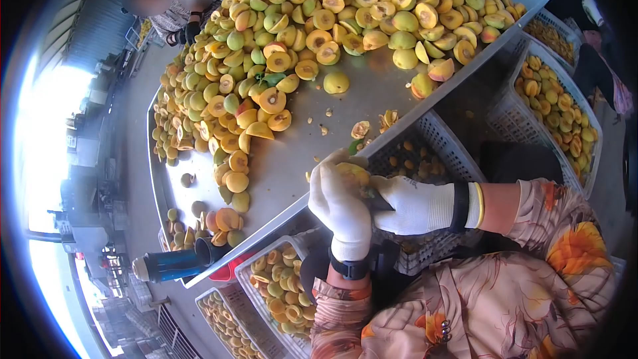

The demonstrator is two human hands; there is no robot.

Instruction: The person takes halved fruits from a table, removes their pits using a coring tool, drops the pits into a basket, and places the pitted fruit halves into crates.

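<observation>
My left hand (342,209), in a white glove, is curled around a yellow peach piece (353,174) near the table's edge. My right hand (419,205), gloved too, is closed around a small dark-handled tool (377,201) against the peach; its working end is hidden. Halved yellow-green peaches (319,20) are heaped on the metal table (299,166) in front of me, several showing brown stone hollows. Scraps of peach flesh (360,129) and a green leaf lie close to my left fingers.
Below my hands, a grey crate (452,139) holds what look like peach stones. More crates of halves stand at right (557,116) and lower left (279,286). A blue bottle (169,266) lies at the table's left corner. Another person (179,3) is across the table.
</observation>
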